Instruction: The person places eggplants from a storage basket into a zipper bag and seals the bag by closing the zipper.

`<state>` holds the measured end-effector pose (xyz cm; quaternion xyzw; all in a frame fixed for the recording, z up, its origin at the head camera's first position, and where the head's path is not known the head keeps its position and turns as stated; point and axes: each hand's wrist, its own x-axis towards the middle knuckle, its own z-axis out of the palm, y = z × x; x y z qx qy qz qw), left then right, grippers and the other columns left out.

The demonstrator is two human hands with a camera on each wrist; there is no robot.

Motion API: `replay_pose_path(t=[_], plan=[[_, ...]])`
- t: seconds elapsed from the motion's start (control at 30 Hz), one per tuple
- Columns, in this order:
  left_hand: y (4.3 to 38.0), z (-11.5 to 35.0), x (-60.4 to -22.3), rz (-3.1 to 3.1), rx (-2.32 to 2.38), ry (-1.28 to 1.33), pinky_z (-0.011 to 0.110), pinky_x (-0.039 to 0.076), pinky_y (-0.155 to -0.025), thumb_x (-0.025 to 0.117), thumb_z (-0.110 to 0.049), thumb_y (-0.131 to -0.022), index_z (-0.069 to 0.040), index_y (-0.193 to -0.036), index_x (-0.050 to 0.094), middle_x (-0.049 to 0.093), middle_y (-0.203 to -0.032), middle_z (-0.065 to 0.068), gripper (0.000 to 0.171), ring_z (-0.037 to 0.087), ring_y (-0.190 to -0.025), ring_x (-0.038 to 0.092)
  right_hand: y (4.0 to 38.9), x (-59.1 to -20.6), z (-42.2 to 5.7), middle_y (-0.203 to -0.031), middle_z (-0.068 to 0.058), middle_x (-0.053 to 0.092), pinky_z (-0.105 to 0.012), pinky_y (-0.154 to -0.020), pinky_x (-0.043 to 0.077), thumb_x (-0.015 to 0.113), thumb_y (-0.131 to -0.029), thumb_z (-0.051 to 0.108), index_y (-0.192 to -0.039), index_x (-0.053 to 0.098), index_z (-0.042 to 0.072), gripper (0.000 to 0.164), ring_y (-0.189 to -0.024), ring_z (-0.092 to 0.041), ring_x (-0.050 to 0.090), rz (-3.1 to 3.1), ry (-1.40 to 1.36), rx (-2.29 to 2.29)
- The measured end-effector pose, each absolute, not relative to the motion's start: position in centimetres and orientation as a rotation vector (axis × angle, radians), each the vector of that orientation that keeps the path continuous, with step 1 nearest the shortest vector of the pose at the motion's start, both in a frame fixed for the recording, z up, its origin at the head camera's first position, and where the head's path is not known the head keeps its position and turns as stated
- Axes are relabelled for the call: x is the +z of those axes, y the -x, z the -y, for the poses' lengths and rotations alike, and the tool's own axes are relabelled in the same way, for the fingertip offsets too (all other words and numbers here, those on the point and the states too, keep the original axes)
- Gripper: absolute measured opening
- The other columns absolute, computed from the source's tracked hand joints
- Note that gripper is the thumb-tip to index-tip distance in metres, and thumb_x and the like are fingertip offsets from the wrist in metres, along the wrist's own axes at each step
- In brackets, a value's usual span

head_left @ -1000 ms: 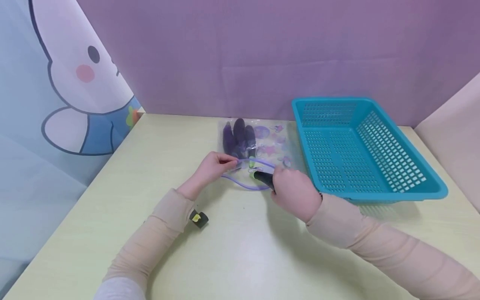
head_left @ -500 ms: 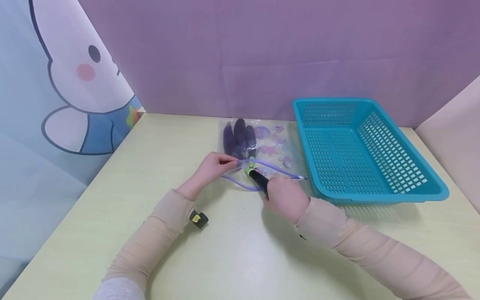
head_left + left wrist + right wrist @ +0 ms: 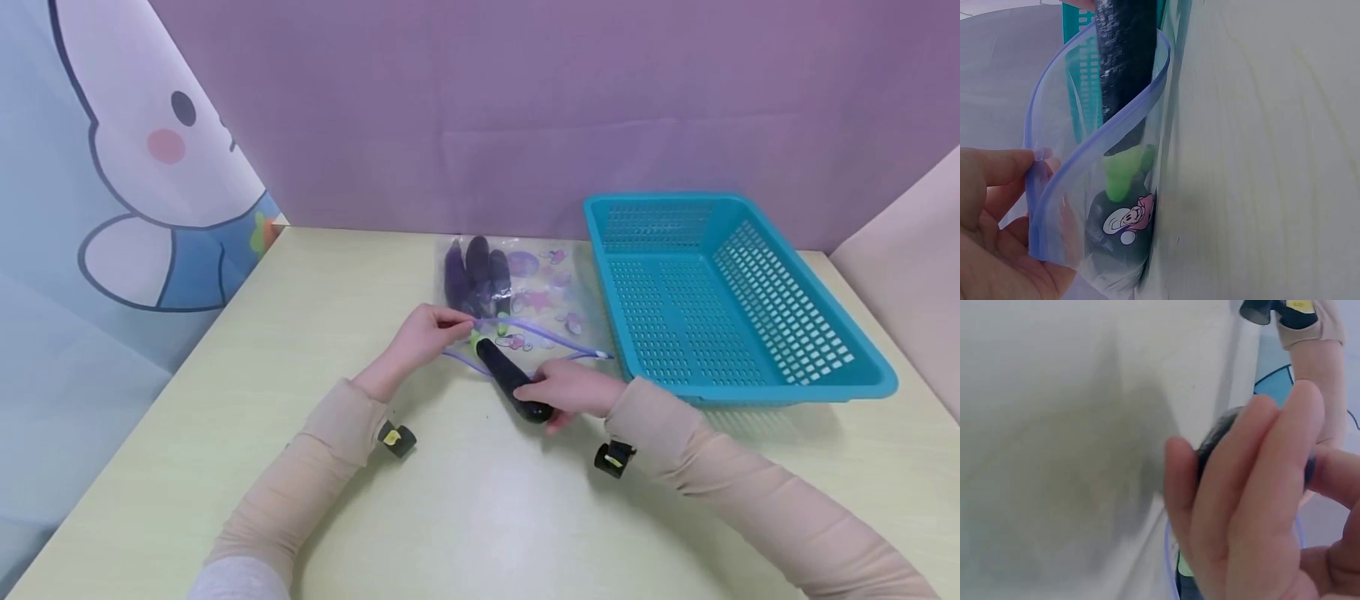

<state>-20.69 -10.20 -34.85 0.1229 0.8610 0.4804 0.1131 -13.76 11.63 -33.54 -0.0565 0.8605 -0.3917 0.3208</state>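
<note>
A clear zip bag [image 3: 588, 287] with purple edging and printed pictures lies at the table's back, its mouth spread apart. Several dark eggplants [image 3: 477, 267] are inside it. My left hand [image 3: 415, 343] pinches the bag's rim between thumb and fingers; the left wrist view shows the same rim [image 3: 1094, 145] held taut. My right hand [image 3: 573, 390] grips another eggplant [image 3: 498, 364] near its rounded end. The green stem end [image 3: 1124, 169] of that eggplant points into the bag's mouth. In the right wrist view, my curled fingers [image 3: 1254, 487] hide most of it.
A blue-green perforated basket [image 3: 675, 321] stands right of the bag, close to its side. A purple cloth [image 3: 525, 117] hangs behind the table [image 3: 465, 508]. Small dark wrist cameras [image 3: 397, 438] hang below both sleeves.
My right hand has shifted down and back along the held eggplant to its rounded end, exposing more of it. The eggplant's stem has moved left within the bag's mouth. My left hand stays put.
</note>
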Motion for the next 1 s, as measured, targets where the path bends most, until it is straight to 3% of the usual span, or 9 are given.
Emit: replay_pose_path(t=[0.33,0.57,1.0], plan=[[20.6,10.2,-34.8,-2.572,1.393,-0.386,0.020,0.043,-0.062,0.061,-0.015,-0.092,-0.001,-0.110,0.068,0.069,-0.108,0.017,0.024,0.019,-0.080,0.059,13.8,-34.3,-11.5,-0.089,-0.009,0.057,-0.020,-0.062,0.053,0.044,-0.100,0.022,-0.122,0.044,-0.012,0.041,-0.066,-0.012,0.058,-1.849,0.006,-1.470],[20.4,10.1,-34.8,-2.579,1.383,-0.396,0.020,0.045,-0.066,0.062,-0.014,-0.092,0.000,-0.110,0.068,0.069,-0.109,0.018,0.024,0.027,-0.087,0.062,14.0,-34.6,-10.9,-0.108,-0.017,0.052,-0.019,-0.073,0.053,0.035,-0.103,0.022,-0.137,0.028,-0.014,0.050,-0.081,-0.014,0.058,-1.698,-0.022,-1.687],[20.4,10.0,-34.7,-2.581,1.386,-0.430,0.019,0.045,-0.066,0.061,-0.012,-0.092,0.001,-0.111,0.067,0.069,-0.108,0.018,0.024,0.033,-0.091,0.063,15.1,-35.3,-9.7,-0.104,-0.014,0.050,-0.015,-0.070,0.049,0.031,-0.104,0.026,-0.141,0.024,-0.011,0.052,-0.078,-0.012,0.054,-1.594,-0.125,-1.938]])
